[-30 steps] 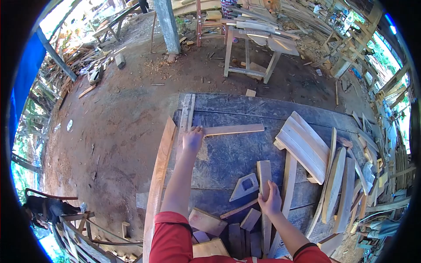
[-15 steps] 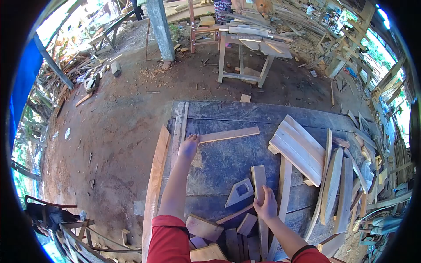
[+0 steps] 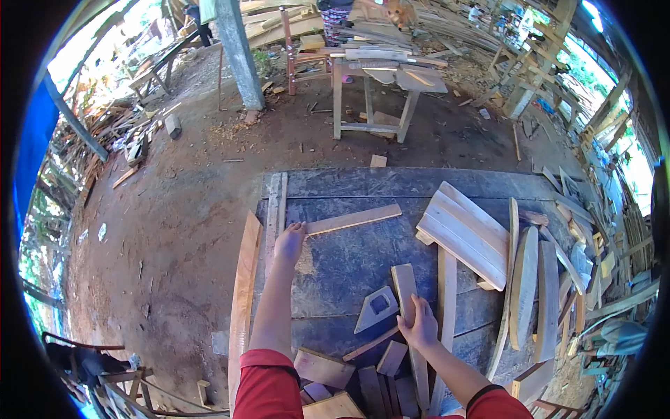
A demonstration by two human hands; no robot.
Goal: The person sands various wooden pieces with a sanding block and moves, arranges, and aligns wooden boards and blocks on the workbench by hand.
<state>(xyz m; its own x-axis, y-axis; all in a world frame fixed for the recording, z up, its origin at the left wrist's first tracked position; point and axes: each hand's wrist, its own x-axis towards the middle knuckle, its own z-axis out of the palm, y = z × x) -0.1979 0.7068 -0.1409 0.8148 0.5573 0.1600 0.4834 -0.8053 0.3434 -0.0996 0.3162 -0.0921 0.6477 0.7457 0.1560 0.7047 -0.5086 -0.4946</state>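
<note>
My left hand [image 3: 289, 241] is closed around the left end of a short, narrow wooden strip [image 3: 354, 218], which lies across the dark worktable [image 3: 335, 265]. Lower down, my right hand [image 3: 419, 324] grips a longer wooden board [image 3: 403, 283] that points away from me. Just left of that board rests a pointed greyish piece with a cut-out hole [image 3: 374, 309]. Several short wood blocks [image 3: 324, 369] are heaped between my forearms, at the near side of the table.
A stack of pale boards [image 3: 466, 234] lies right of centre, with long planks [image 3: 525, 293] beyond it. One long plank [image 3: 244, 300] runs along the table's left edge. Farther off stand a wood-laden trestle bench [image 3: 370, 129], a post [image 3: 239, 59] and a person [image 3: 336, 21].
The view has shifted slightly, so most things appear a little further left. Both hands keep hold of the same pieces of wood, with little other movement.
</note>
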